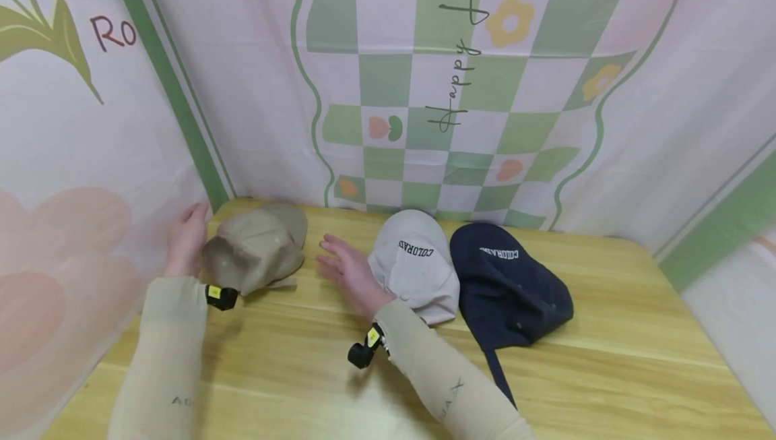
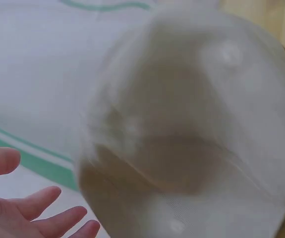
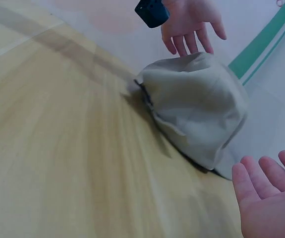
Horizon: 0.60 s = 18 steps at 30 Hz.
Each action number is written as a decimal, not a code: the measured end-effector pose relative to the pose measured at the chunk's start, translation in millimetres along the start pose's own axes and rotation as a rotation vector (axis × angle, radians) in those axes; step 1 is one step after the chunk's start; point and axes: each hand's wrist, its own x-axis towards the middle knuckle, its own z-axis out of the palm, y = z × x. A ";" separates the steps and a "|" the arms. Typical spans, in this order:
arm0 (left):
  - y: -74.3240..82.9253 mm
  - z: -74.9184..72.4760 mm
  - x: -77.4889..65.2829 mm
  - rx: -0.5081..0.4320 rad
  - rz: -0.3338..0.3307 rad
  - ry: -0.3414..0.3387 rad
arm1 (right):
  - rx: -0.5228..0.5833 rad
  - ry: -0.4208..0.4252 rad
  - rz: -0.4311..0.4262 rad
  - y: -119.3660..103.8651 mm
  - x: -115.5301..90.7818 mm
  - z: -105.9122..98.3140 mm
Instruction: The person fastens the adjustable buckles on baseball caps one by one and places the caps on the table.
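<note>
A tan baseball cap (image 1: 257,244) lies at the far left of the table, its brim toward the back wall. My left hand (image 1: 186,239) is at the cap's left side, fingers loosely extended; the left wrist view shows a gap between those fingers (image 2: 38,201) and the blurred cap (image 2: 182,124). On the other side my right hand (image 1: 351,271) hovers between the tan cap and a light grey cap (image 1: 415,265) with dark lettering, its fingers spread and holding nothing. In the right wrist view both hands flank the tan cap (image 3: 197,104).
A navy cap (image 1: 512,285) with white lettering lies right of the grey one, its strap (image 1: 498,376) trailing toward the front. The wooden table (image 1: 636,332) meets a patterned cloth wall (image 1: 388,76) at the back and another cloth (image 1: 79,157) at left.
</note>
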 end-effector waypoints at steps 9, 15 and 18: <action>27.2 14.6 -14.8 0.001 0.101 -0.060 | -0.067 0.033 -0.027 -17.6 -3.7 -5.4; 43.5 24.0 -27.5 0.013 0.174 -0.088 | -0.104 0.045 -0.060 -28.7 -5.7 -10.8; 51.0 28.1 -34.6 0.029 0.204 -0.097 | -0.112 0.034 -0.094 -34.7 -5.5 -15.2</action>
